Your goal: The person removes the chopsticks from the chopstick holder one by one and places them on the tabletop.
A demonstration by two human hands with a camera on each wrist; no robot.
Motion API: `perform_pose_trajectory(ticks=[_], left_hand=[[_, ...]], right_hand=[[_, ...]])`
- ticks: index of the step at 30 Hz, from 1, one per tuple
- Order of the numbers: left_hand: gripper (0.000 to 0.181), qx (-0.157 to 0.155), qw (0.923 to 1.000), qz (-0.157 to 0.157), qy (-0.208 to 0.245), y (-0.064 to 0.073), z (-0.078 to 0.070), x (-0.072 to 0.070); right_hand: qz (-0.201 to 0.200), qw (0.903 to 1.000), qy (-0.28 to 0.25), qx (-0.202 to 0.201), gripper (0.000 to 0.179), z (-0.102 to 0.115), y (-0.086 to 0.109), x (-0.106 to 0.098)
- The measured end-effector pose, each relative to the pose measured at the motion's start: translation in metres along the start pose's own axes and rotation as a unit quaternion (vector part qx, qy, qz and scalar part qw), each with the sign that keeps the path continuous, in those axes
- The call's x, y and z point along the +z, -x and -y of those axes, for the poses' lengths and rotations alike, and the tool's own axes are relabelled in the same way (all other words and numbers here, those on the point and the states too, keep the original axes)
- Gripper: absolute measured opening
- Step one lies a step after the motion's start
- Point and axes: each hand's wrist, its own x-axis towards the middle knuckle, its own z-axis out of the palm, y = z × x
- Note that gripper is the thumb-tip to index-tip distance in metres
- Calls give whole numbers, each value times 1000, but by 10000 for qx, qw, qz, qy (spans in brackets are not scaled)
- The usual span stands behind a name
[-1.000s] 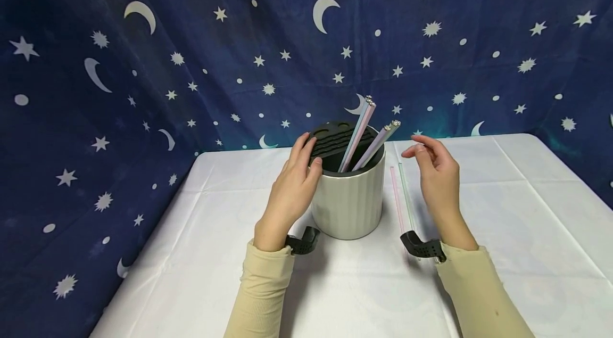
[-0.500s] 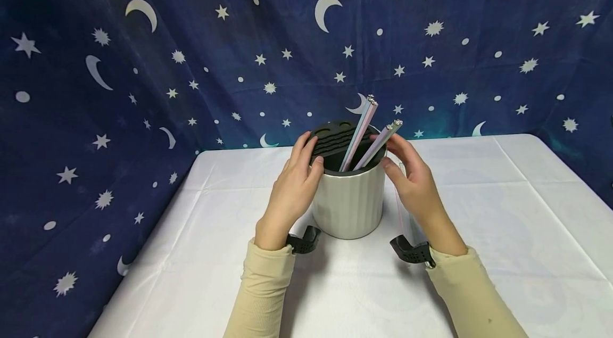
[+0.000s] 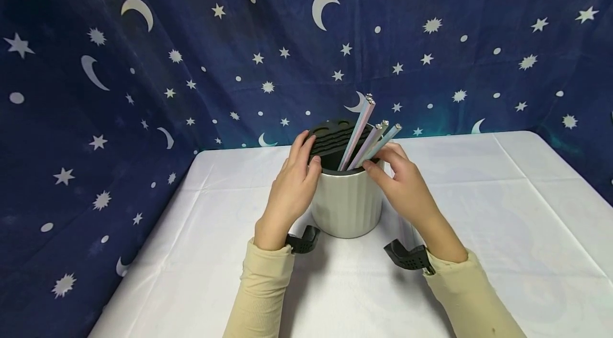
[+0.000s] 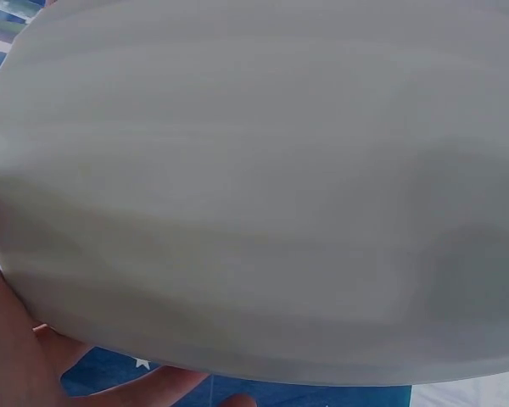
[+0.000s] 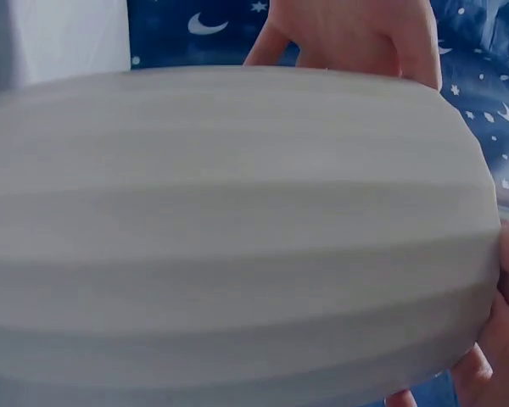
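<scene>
Ribbed white holder stands upright mid-bench, both hands on it. Left hand wraps the left wall, fingers curled up to the rim beside the black slotted insert; that grip is clamped on the holder. Right hand sits on the right side at rim height, fingers curled in toward the lower shafts of the leaning sticks; from the head view I can't tell whether the fingertips pinch a stick or just rest on the rim, so call that grip unclear. Key relation: the pastel sticks stand in the open right half of the holder, long axes tilted up and to the right, tops away from the person. The taller pair is steeper and more central; the lower pair leans further right, directly over the right hand's fingertips. So the right hand is the nearer one to the sticks, the left is across the opening from them. Both wrist views are filled by the holder's ribbed wall at close range, with skin at the edges, which fits both palms being against it; no sticks show there. Starry blue cloth hangs behind.
</scene>
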Motion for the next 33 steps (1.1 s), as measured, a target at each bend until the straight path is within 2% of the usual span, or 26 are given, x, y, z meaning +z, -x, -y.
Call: perform_pose_trajectory(ticks=[3, 7, 11, 15, 19, 23, 27, 30, 33], left_hand=[[49, -1, 10000, 11, 8, 0, 0, 0], [49, -52, 10000, 0, 9, 1, 1, 0], [48, -69, 10000, -8, 35, 2, 1, 0], [49, -30, 10000, 14, 66, 2, 0, 0], [49, 7, 10000, 17, 59, 2, 0, 0], [49, -12, 10000, 13, 34, 1, 0, 0], [48, -36, 10000, 18, 52, 1, -1, 0], [48, -47, 10000, 9, 62, 0, -2, 0], [48, -66, 10000, 3, 66, 0, -3, 0]], right_hand=[[-193, 9998, -70, -70, 25, 0, -1, 2], [-442, 9962, -746, -68, 17, 2, -2, 5], [-758, 9869, -1410, 192, 21, 4, -1, 2], [-1171, 9745, -1912, 9, 22, 5, -1, -5], [-1457, 9525, -2641, -411, 18, 1, -3, -14], [-1654, 9160, -3590, -690, 17, -5, -6, -25], [-1946, 8884, -4093, -730, 17, -13, -8, -36], [-2162, 8777, -4216, -719, 19, -20, -8, -43], [-2312, 8483, -4718, -656, 22, -28, -8, -51]])
